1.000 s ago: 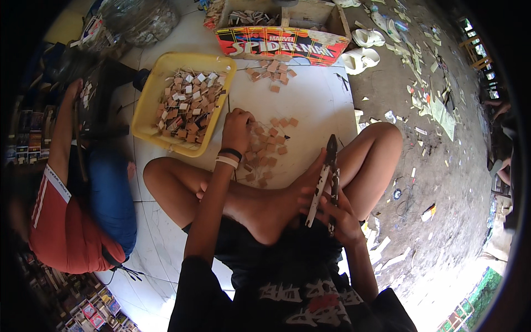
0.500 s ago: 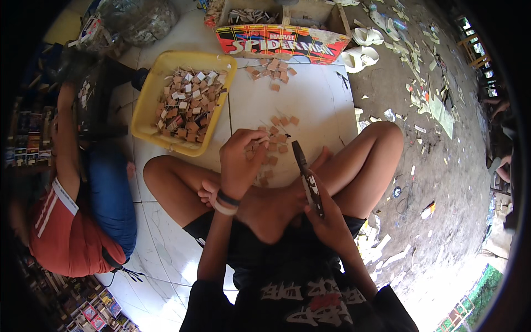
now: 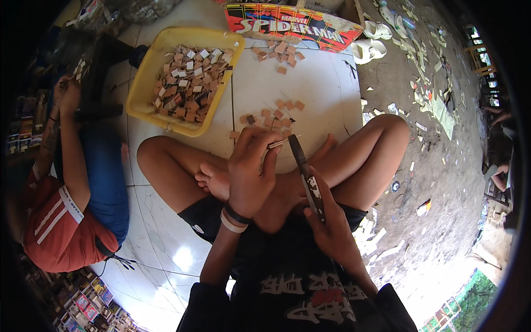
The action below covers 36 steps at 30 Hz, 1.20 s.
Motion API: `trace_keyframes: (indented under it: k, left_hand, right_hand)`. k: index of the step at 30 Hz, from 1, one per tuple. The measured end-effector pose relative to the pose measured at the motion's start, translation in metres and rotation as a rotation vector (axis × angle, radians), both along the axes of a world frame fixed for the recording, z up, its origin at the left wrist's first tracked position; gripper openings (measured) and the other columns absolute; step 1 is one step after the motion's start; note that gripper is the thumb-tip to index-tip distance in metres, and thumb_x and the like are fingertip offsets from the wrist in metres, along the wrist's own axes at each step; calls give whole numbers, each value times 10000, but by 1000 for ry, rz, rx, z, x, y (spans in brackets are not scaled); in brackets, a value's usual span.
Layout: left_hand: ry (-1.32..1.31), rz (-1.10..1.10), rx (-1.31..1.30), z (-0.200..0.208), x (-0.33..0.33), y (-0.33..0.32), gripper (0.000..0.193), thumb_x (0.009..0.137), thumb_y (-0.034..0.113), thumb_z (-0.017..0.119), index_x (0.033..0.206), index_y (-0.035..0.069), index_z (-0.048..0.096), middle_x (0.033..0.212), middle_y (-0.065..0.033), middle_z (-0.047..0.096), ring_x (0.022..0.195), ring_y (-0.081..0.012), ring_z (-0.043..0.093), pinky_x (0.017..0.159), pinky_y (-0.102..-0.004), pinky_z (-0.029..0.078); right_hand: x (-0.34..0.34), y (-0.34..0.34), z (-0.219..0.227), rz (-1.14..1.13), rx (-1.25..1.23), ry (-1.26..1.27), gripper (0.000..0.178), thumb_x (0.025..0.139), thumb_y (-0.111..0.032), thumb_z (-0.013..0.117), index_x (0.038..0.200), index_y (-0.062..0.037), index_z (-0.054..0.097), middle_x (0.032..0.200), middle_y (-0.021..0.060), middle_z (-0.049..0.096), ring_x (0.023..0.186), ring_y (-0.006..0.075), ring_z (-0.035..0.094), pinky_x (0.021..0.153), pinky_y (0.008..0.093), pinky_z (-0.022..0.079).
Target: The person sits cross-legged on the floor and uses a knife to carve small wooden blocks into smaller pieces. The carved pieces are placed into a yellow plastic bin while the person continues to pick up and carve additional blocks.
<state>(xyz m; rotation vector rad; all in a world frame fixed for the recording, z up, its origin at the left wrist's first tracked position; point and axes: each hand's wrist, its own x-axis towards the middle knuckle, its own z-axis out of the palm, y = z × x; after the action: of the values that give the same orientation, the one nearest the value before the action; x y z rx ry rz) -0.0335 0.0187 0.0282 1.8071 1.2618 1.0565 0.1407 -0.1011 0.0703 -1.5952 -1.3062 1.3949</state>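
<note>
My left hand [image 3: 251, 171] is raised over my crossed legs and pinches a small thin brown piece [image 3: 278, 143] edge-on between its fingertips. My right hand [image 3: 326, 221] grips a dark pair of long-bladed scissors or cutters [image 3: 306, 177], its tip up against that piece. Just beyond my hands a loose cluster of small brown square pieces [image 3: 271, 119] lies on the white tiled floor [image 3: 298, 88]. A yellow tray [image 3: 145, 83] full of similar brown and white squares stands at the far left.
Another person in red shorts [image 3: 52, 221] sits at my left beside the tray. A colourful cardboard box [image 3: 293, 25] stands at the back, with more squares [image 3: 279, 52] before it. White sandals [image 3: 370, 47] and paper scraps litter the dirt ground at the right.
My left hand has come back from the pile of squares on the floor with one piece. My right hand has brought the cutting tool up and leftward to meet it.
</note>
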Motion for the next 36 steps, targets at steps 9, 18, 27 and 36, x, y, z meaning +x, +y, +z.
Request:
trace_keyframes:
  k: [9,18,27,36]
  left_hand:
    - [-14,71,24,-4,4,-5,277,911,-112,628,1142,36,670,1097,-133,591,945,-317,662,802,-397,535]
    - [-14,94,-20,-6,8,-12,290,911,-104,630,1165,31,671,1131,-139,585,981,-330,647,839,-417,524]
    - [2,102,6,-7,8,-12,301,896,-105,644,1163,26,688,1167,-141,592,1034,-320,659,862,-415,538]
    - [-659,156,-190,-9,13,-17,240,958,-72,692,1189,-32,741,1180,-140,761,1091,-203,736,986,-297,573]
  right_hand:
    - [-3,-1,1,3,-25,10,751,973,105,567,1653,-56,292,1453,299,563,1309,432,612,1046,432,500]
    - [-6,0,7,1,-35,-3,752,977,102,566,1657,-55,286,1476,294,541,1340,443,585,1063,441,491]
    - [-10,3,9,14,6,-11,741,987,85,565,1658,-42,275,1482,306,530,1398,451,535,1099,442,461]
    - [-25,0,1,15,-11,-20,776,954,120,556,1660,-80,302,1230,228,578,1023,353,627,917,443,531]
